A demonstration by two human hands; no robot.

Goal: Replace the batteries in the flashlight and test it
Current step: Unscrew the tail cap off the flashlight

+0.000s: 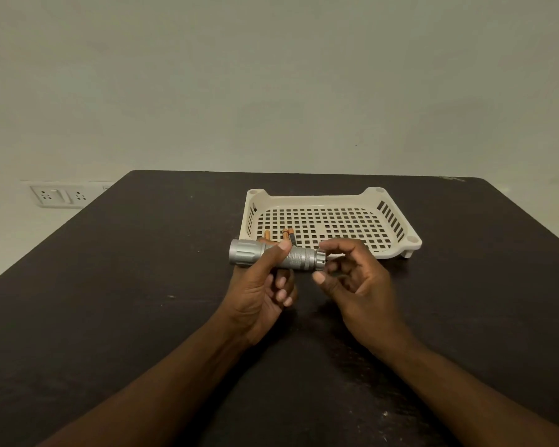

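A silver flashlight (299, 259) lies level above the dark table, its wide head pointing left and its tail cap to the right. My left hand (261, 288) grips the middle of its body from below, thumb on top. My right hand (352, 275) is at the tail cap, index finger and thumb curled around the end; whether they pinch the cap is hard to tell. Orange batteries (286, 235) lie in the near left corner of a cream perforated tray (397, 250), partly hidden behind the flashlight.
The dark table (142, 285) stretches to a pale wall behind. The tray sits just beyond my hands, right of centre. A white wall socket panel (58, 195) is at the far left, below table level.
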